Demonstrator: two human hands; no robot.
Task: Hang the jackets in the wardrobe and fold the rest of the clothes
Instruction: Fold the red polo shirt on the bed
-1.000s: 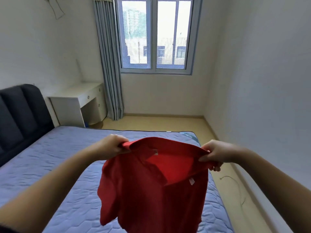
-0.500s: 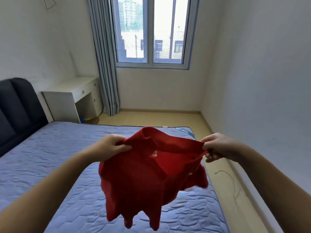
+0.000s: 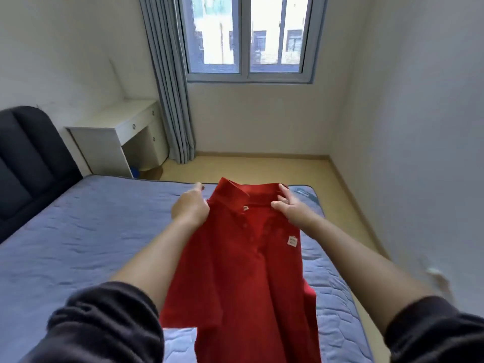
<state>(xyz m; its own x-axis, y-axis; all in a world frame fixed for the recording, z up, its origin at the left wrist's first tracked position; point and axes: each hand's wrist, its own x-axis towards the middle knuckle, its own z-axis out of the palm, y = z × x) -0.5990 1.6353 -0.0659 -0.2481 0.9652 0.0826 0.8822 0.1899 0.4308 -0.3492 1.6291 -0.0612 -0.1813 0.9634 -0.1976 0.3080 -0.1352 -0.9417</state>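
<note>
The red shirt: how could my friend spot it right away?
Find the big blue bed. Over its right side, a left hand and right hand hold a shirt up by its shoulders. It is the only bright red thing, with a collar.

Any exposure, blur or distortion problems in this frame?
Head view: window partly washed out by daylight; walls bow from the wide-angle lens; a blurred smear near the lower right edge; red shirt evenly lit and sharp, its small label unreadable.

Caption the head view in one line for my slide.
The left hand and right hand hold a red polo shirt by its shoulders over the blue quilted mattress.
</note>
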